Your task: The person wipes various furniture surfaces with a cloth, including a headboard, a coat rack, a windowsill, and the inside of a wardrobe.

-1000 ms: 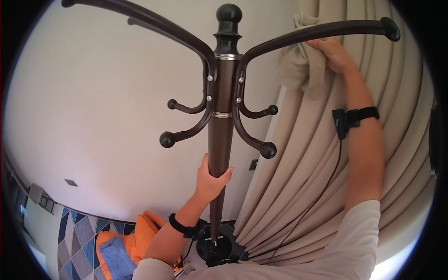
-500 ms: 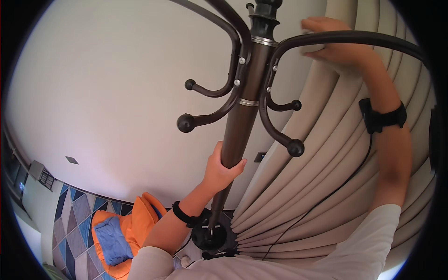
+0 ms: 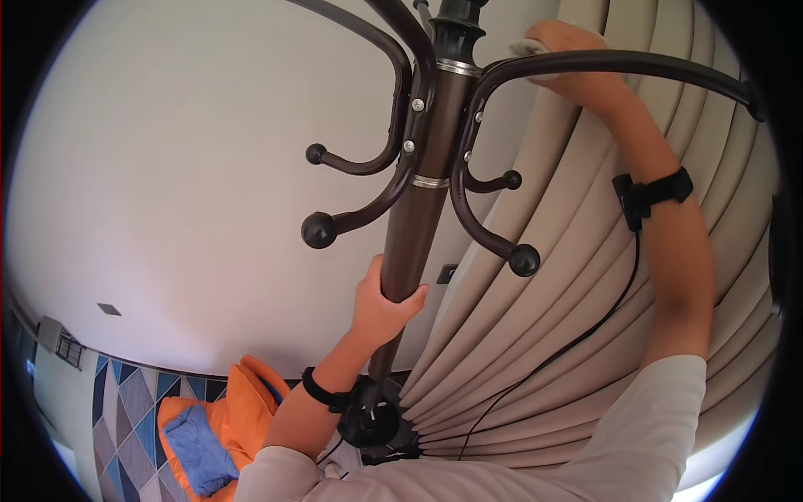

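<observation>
A dark brown coat rack [image 3: 412, 234] with curved, ball-tipped hooks stands in front of me, leaning a little. My left hand [image 3: 386, 303] is wrapped round its pole below the lower hooks. Higher up, to the right of the rack's top, my right hand [image 3: 573, 63] is closed on a pale, cloth-like thing [image 3: 529, 48], mostly hidden by the fingers and a hook arm. Whether that pale thing belongs to the curtain behind it, I cannot tell. The rack's round black base [image 3: 368, 425] shows beyond my left forearm.
Beige pleated curtains [image 3: 535, 335] fill the right side. A plain pale wall [image 3: 192, 167] rises behind the rack. At lower left, an orange cushioned seat [image 3: 251, 406] with a folded blue cloth [image 3: 199, 448] rests on a patterned carpet [image 3: 138, 418]. A black cable [image 3: 577, 343] hangs from my right wrist strap.
My right hand has moved left and slightly up, its fingers closing round the pale thing. The rack appears shifted slightly left in view, my left hand still holding its pole.
</observation>
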`<act>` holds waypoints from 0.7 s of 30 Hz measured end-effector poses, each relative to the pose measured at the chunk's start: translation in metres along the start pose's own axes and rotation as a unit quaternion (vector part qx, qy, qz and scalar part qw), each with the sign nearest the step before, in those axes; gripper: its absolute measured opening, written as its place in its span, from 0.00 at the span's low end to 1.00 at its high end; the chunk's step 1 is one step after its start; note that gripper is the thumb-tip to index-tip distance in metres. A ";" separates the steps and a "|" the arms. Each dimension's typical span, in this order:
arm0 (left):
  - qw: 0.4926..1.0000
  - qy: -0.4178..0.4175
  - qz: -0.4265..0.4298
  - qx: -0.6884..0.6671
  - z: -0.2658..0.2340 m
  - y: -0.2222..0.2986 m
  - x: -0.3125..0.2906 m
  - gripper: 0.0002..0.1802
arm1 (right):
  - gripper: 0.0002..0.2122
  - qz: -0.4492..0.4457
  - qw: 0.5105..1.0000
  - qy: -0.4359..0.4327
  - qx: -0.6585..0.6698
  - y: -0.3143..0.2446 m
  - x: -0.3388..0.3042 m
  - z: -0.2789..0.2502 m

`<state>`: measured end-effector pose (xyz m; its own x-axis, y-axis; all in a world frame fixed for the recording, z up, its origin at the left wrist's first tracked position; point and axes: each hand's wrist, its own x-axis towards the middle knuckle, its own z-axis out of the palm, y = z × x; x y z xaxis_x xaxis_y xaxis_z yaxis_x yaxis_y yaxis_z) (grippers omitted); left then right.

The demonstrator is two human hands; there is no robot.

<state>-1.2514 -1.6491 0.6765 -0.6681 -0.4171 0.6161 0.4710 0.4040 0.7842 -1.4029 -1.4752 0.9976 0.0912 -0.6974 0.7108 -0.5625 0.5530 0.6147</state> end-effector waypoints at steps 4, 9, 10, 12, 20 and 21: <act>1.000 -0.006 -0.006 0.002 0.006 0.002 -0.001 0.20 | 0.13 0.047 0.998 0.020 0.030 0.033 -0.019 0.001; 1.000 -0.003 0.008 -0.005 0.008 -0.002 -0.002 0.19 | 0.14 0.052 0.989 -0.082 0.110 0.045 -0.021 -0.007; 1.000 0.004 0.013 -0.002 0.008 -0.002 -0.002 0.19 | 0.14 0.050 0.975 -0.143 0.166 0.048 -0.017 -0.011; 1.000 -0.002 -0.005 -0.012 0.005 -0.003 -0.002 0.20 | 0.21 0.113 0.960 -0.186 0.177 0.054 -0.008 -0.021; 1.000 -0.020 -0.010 -0.021 0.008 0.000 -0.004 0.19 | 0.15 0.168 0.861 -0.125 0.464 0.075 -0.041 -0.020; 1.000 -0.011 -0.005 -0.011 0.005 -0.004 -0.002 0.19 | 0.15 0.195 0.821 -0.053 0.534 0.076 -0.049 0.010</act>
<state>-1.2554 -1.6460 0.6716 -0.6861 -0.4024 0.6060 0.4762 0.3813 0.7923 -1.4580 -1.4037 1.0065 -0.3064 -0.6300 0.7136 -0.9370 0.0674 -0.3428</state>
